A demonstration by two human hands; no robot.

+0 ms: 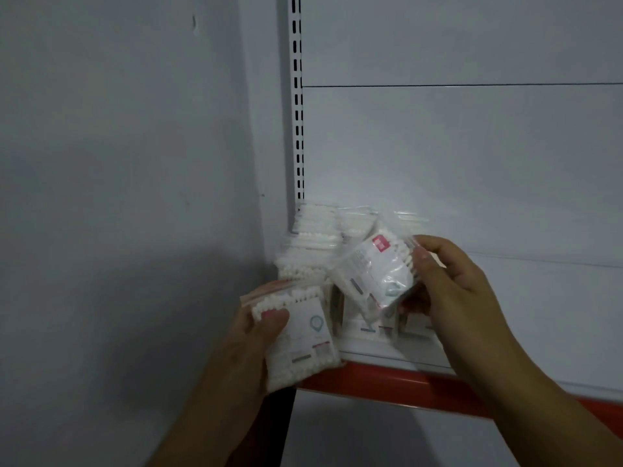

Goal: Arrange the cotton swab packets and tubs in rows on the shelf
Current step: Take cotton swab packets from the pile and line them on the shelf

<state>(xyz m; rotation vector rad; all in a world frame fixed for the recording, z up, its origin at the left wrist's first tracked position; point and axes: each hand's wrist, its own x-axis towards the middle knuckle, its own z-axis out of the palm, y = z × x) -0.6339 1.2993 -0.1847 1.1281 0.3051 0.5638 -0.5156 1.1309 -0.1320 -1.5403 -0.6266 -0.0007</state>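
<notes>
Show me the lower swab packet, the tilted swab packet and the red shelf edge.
lower swab packet (305, 338): head view, on its white front label.
tilted swab packet (372, 274): head view, on its clear plastic front.
red shelf edge (387, 382): head view, on the front strip, left of the right forearm.

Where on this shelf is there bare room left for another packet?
Bare shelf lies right of the right hand, between the back panel and the red front edge. The left corner by the slotted upright is crowded with stacked packets.
</notes>
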